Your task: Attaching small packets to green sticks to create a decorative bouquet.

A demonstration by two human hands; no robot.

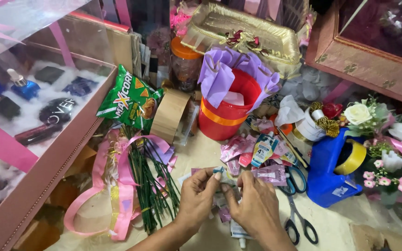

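Note:
My left hand (197, 195) and my right hand (256, 204) meet low in the middle of the head view, fingertips pinched together on a small clear sachet (220, 193). A white tube (238, 232) lies under my right wrist. Just beyond the hands is a heap of small pink and white sachets (257, 153). Scissors with black handles (298, 204) lie to the right of my right hand. A bundle of green stems (152, 186) and pink ribbon loops (117, 195) lie to the left.
A red bucket (226, 111) holding purple paper stands behind the sachets. A green snack bag (129, 100) leans on a pink gift box (47, 172) with cosmetics at left. A blue tape dispenser (329, 172), artificial flowers (368, 116) and a gold fabric tray (243, 32) crowd the right and back.

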